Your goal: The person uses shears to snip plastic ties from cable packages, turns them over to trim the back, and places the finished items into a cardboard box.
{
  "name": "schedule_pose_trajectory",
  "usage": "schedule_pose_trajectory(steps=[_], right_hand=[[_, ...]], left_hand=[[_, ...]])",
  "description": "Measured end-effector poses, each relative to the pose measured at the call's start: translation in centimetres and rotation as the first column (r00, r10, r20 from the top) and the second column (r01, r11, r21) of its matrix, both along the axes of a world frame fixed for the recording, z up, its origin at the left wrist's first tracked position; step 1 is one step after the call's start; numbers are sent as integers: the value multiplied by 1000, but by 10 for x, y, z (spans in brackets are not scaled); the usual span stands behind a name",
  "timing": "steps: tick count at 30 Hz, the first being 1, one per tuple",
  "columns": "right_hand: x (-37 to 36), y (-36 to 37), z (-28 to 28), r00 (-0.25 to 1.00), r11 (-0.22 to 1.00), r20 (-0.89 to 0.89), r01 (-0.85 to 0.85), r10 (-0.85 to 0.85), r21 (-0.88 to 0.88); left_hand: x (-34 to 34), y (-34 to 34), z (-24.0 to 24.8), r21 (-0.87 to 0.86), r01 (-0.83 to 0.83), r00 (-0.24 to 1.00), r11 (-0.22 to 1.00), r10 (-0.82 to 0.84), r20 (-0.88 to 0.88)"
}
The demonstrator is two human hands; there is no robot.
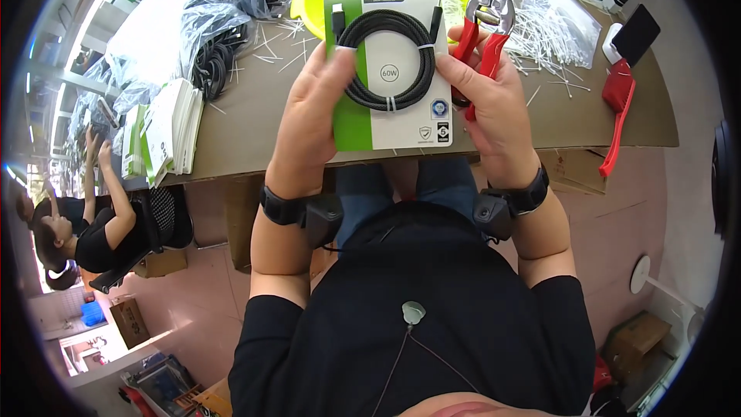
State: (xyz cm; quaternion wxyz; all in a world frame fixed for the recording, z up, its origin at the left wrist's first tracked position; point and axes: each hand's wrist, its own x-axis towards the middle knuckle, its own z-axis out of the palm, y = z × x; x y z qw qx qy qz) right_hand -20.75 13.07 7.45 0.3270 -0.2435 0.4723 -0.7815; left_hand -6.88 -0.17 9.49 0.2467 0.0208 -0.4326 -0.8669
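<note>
A packaging card (355, 130), green and white, stands upright in front of me with a coiled black braided cable (424, 81) on it. White ties hold the coil at both sides, and several bands gather it at the bottom. My left hand (309, 120) grips the card's left edge, its thumb blurred over the coil. At the right edge, my right hand (498, 112) presses its thumb on the card. That same hand is wrapped round a pair of red-handled cutters (491, 54), whose metal blades point up and away.
Behind the card sits a yellow-green basin (309, 4). White tie pieces (544, 31) lie scattered at right. At left are stacked cards (181, 127), black cables (212, 66) and plastic bags (162, 23). A red long-handled thing (617, 112) overhangs the table's right edge. Other people (116, 224) sit at left.
</note>
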Motion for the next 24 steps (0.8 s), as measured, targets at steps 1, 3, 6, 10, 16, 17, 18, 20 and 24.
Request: schedule_pose_trajectory(steps=[1, 3, 6, 10, 16, 17, 18, 20, 24], right_hand=[[2, -3, -1, 998, 999, -60, 36, -34, 31], [-1, 2, 0, 972, 995, -232, 50, -29, 85], [-4, 15, 3, 829, 980, -559, 114, -5, 162], [8, 27, 3, 296, 929, -945, 291, 137, 226], [16, 19, -7, 233, 919, -961, 325, 151, 223], [16, 18, -8, 215, 919, -965, 331, 148, 215], [17, 17, -7, 214, 919, -965, 331, 148, 215], [18, 16, -7, 164, 912, -977, 364, 136, 188], [24, 12, -3, 72, 896, -990, 422, 122, 141]], left_hand=[[2, 2, -4, -108, -79, 995, 991, 85, 54], [7, 0, -9, -223, -164, 977, 961, 190, 101], [10, -10, -12, -251, -407, 903, 878, 429, 34], [9, -18, -20, -346, -636, 742, 690, 670, -27], [11, -13, -22, -575, -665, 646, 476, 753, -125], [11, -12, -23, -612, -670, 624, 420, 765, -158], [11, -11, -24, -645, -673, 602, 362, 775, -193], [9, -8, -25, -678, -671, 581, 300, 781, -230], [8, -7, -27, -748, -647, 534, 148, 788, -307]])
